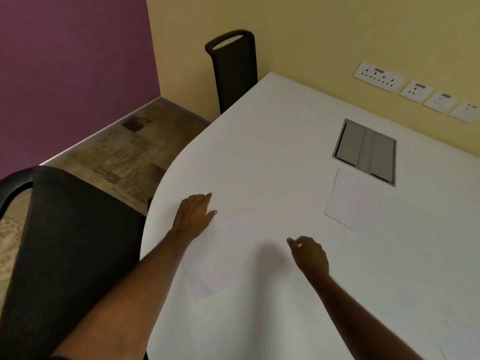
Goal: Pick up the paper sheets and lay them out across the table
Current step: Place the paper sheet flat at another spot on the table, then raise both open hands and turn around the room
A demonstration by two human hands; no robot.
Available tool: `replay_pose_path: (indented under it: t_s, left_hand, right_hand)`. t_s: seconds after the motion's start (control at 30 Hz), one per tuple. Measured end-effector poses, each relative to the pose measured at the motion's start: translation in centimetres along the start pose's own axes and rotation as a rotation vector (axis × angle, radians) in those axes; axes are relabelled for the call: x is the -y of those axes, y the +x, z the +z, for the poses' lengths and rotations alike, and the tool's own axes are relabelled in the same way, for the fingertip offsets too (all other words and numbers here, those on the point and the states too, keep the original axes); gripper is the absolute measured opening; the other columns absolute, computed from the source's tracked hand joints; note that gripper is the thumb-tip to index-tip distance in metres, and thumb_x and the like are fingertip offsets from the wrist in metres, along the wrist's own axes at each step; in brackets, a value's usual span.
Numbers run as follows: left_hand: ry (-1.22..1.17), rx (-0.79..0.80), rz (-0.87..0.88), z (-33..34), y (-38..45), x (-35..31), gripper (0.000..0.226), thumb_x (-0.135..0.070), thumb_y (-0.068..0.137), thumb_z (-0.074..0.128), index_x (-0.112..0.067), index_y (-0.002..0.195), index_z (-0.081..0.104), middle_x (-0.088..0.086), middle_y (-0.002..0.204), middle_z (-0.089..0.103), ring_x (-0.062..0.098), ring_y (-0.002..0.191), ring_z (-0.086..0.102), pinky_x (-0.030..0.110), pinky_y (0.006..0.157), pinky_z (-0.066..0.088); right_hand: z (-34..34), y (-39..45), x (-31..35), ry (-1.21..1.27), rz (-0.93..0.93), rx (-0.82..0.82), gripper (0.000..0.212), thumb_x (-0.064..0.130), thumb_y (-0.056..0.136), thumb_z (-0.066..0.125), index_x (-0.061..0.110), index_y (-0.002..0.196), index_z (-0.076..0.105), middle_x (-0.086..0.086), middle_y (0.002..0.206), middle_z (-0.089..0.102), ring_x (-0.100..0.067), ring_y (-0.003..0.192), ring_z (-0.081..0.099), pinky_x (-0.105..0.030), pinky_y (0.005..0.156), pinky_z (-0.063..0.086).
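Note:
A white paper sheet (228, 253) lies flat near the table's left front edge, hard to tell from the white table (272, 141). My left hand (193, 215) rests with fingers spread on the sheet's upper left corner. My right hand (309, 254) hovers at the sheet's right side with fingers loosely curled and nothing in them. A second white sheet (354, 200) lies flat farther right, just below the grey cable hatch. A paper corner (441, 353) shows at the bottom right edge.
A grey cable hatch (366, 153) is set into the table. A black mesh chair (65, 255) stands at the left front, another black chair (235, 68) at the far end. Wall sockets (379, 76) line the yellow wall at right.

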State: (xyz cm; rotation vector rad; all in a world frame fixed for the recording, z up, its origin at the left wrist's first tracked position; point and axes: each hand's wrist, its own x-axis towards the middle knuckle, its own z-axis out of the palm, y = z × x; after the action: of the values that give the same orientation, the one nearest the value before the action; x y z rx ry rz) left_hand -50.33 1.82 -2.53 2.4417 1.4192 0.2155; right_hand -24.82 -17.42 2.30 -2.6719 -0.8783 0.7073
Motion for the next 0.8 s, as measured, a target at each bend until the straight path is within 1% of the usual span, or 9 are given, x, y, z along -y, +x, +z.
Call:
replay_pose_path:
  t_s: [0.03, 0.1, 0.2, 0.3, 0.37, 0.43, 0.53, 0.67, 0.8]
  left_hand:
    - [-0.018, -0.042, 0.017, -1.0, -0.4, -0.5, 0.065, -0.045, 0.101, 0.045, -0.012, 0.154, 0.03, 0.012, 0.157, 0.041, 0.029, 0.146, 0.034, 0.042, 0.122, 0.022]
    - [0.01, -0.11, 0.05, -3.2, -1.7, -1.2, 0.068, -0.05, 0.102, 0.037, -0.01, 0.156, 0.024, 0.012, 0.163, 0.028, 0.028, 0.152, 0.021, 0.045, 0.125, 0.011]
    - [0.104, -0.185, 0.049, -6.5, -4.6, -2.0, 0.078, -0.058, 0.099, 0.013, -0.006, 0.155, 0.024, 0.015, 0.164, 0.023, 0.031, 0.153, 0.018, 0.051, 0.125, 0.011]
    - [0.172, -0.235, 0.052, -10.3, -8.2, -3.2, 0.086, -0.061, 0.096, 0.001, -0.002, 0.154, 0.027, 0.019, 0.163, 0.024, 0.034, 0.152, 0.02, 0.054, 0.124, 0.016]
    - [0.218, -0.275, 0.038, -13.0, -10.9, -4.1, 0.086, -0.061, 0.097, 0.001, -0.001, 0.153, 0.027, 0.02, 0.163, 0.023, 0.034, 0.152, 0.019, 0.055, 0.124, 0.016]
    - [0.262, -0.309, 0.006, -15.8, -13.8, -5.3, 0.084, -0.06, 0.097, 0.002, -0.003, 0.155, 0.022, 0.018, 0.165, 0.018, 0.031, 0.154, 0.014, 0.053, 0.125, 0.012]
    - [0.319, -0.331, -0.034, -20.0, -18.1, -7.3, 0.085, -0.061, 0.095, -0.003, -0.006, 0.156, 0.015, 0.015, 0.166, 0.013, 0.029, 0.155, 0.008, 0.052, 0.126, 0.007]
    - [0.373, -0.39, -0.083, -25.6, -23.2, -8.6, 0.086, -0.063, 0.094, -0.008, -0.007, 0.157, 0.008, 0.013, 0.168, 0.006, 0.028, 0.155, 0.001, 0.053, 0.126, 0.003]
    - [0.335, -0.46, -0.112, -31.0, -27.3, -8.3, 0.087, -0.064, 0.091, -0.004, -0.008, 0.157, 0.002, 0.011, 0.168, 0.0, 0.027, 0.155, -0.002, 0.049, 0.126, 0.004]
  right_hand:
    - [-1.1, -0.3, 0.7, -0.125, -0.117, -0.082, 0.035, 0.051, 0.095, 0.051, 0.023, 0.105, 0.068, -0.001, 0.104, 0.073, -0.027, 0.1, 0.068, -0.034, 0.083, 0.051]
    - [-3.0, -1.0, 2.1, -0.306, -0.344, -0.183, 0.036, 0.05, 0.098, 0.049, 0.025, 0.118, 0.064, 0.001, 0.112, 0.071, -0.024, 0.105, 0.066, -0.034, 0.083, 0.05]
    - [-5.9, -2.6, 3.7, -0.434, -0.546, -0.238, 0.042, 0.047, 0.099, 0.048, 0.02, 0.128, 0.06, -0.003, 0.119, 0.069, -0.027, 0.109, 0.063, -0.037, 0.086, 0.049]
    - [-8.6, -5.1, 4.8, -0.42, -0.675, -0.296, 0.05, 0.047, 0.1, 0.047, 0.014, 0.139, 0.051, -0.008, 0.133, 0.062, -0.03, 0.123, 0.055, -0.04, 0.098, 0.046]
    - [-10.2, -7.5, 5.2, -0.437, -0.768, -0.339, 0.059, 0.046, 0.101, 0.045, 0.011, 0.148, 0.04, -0.012, 0.15, 0.048, -0.032, 0.139, 0.042, -0.041, 0.113, 0.035]
    - [-11.7, -10.3, 5.6, -0.451, -0.844, -0.372, 0.064, 0.047, 0.102, 0.042, 0.012, 0.154, 0.03, -0.013, 0.16, 0.033, -0.032, 0.148, 0.029, -0.042, 0.122, 0.023]
    - [-14.0, -15.0, 6.3, -0.446, -0.946, -0.414, 0.067, 0.048, 0.103, 0.038, 0.013, 0.157, 0.021, -0.013, 0.165, 0.022, -0.031, 0.153, 0.019, -0.044, 0.125, 0.017]
    - [-16.9, -20.9, 8.7, -0.438, -1.075, -0.483, 0.069, 0.052, 0.103, 0.032, 0.012, 0.158, 0.016, -0.012, 0.167, 0.016, -0.03, 0.154, 0.014, -0.045, 0.126, 0.012]
    - [-18.7, -25.6, 12.6, -0.39, -1.185, -0.536, 0.072, 0.053, 0.103, 0.03, 0.01, 0.158, 0.013, -0.013, 0.167, 0.013, -0.028, 0.155, 0.008, -0.043, 0.126, 0.007]
